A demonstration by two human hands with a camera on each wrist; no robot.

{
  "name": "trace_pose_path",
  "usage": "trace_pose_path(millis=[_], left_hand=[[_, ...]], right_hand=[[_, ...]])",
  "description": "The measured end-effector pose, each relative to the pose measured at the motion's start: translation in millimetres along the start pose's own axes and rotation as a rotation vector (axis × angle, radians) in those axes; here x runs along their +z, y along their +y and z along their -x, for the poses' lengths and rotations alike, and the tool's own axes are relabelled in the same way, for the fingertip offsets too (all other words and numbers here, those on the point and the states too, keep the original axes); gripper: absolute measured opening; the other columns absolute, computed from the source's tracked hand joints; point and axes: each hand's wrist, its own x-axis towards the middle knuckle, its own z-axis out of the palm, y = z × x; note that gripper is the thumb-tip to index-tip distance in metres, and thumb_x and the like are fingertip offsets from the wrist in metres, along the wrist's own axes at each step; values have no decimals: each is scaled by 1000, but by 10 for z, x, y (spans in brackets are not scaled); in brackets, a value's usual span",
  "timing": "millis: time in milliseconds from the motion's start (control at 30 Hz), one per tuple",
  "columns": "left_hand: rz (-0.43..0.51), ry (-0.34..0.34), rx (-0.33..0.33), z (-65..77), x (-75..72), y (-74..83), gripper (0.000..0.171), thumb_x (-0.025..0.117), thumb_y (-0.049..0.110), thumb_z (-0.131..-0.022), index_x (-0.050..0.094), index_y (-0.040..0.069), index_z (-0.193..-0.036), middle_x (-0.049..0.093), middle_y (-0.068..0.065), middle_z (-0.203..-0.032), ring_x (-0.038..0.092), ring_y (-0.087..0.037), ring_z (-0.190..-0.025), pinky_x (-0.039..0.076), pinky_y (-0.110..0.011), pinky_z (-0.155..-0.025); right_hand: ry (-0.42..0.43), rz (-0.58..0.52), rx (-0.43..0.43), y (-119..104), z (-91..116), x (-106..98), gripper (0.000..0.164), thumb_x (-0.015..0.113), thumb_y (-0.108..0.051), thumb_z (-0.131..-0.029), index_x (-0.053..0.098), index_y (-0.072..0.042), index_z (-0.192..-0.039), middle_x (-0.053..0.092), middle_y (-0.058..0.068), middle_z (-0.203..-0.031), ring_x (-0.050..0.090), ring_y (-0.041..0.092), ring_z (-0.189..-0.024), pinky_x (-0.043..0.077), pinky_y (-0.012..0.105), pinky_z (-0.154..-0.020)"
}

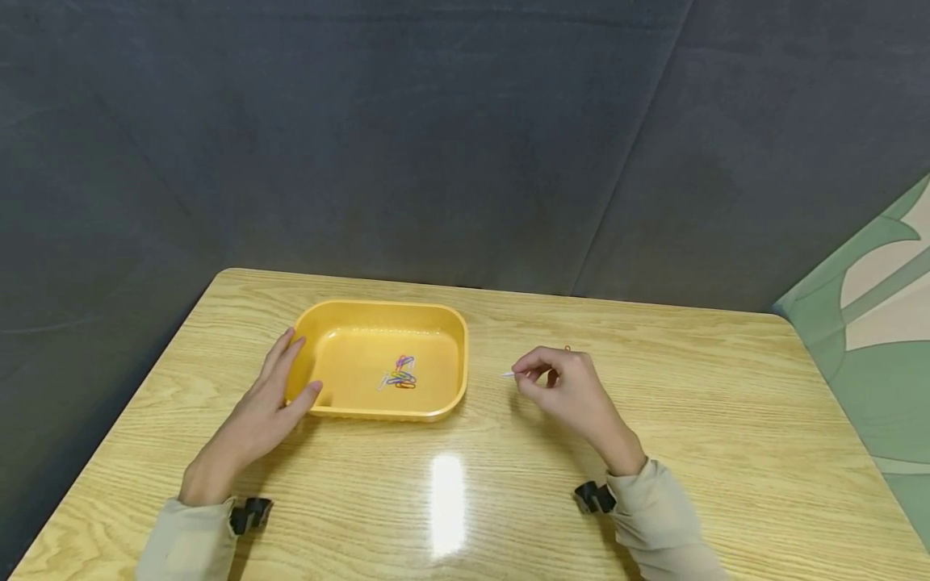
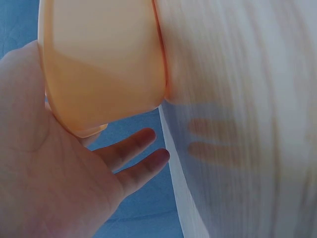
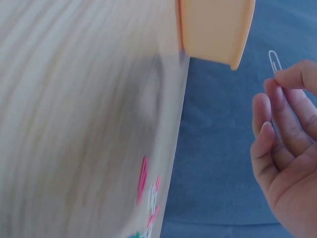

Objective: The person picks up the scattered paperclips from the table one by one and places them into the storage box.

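My right hand (image 1: 570, 391) pinches a white paper clip (image 3: 275, 62) between thumb and fingertip, above the table to the right of the yellow tray (image 1: 385, 304). The clip's far loop sticks out toward the tray. Several coloured paper clips (image 1: 402, 378) lie in a small pile on the tray floor. At the tray's left end, my left hand (image 1: 254, 415) rests against the rim, its thumb over the front left corner and its fingers along the left side. In the left wrist view two of its fingers (image 2: 133, 171) stretch out below the rim.
Pink paper clips (image 3: 142, 181) and white ones (image 3: 152, 198) lie on the wooden table (image 1: 726, 420), mostly hidden behind my right hand in the head view. A dark cloth partition (image 1: 436, 161) stands along the table's back edge.
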Motion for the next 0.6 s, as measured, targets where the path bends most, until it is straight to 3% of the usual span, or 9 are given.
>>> trace_pose_path(millis=[600], left_hand=[[-3,-4,-2,4,-5,5,77,44,43,-105,4,7,-160,-12,-7,-168,18,-51,-148,30,-72,-105]], right_hand=[[-25,-22,7,-173,-169,117,8,71,-5,-84,77,-10,-87,72,-4,-78,62,6,-69,48,22,-58]])
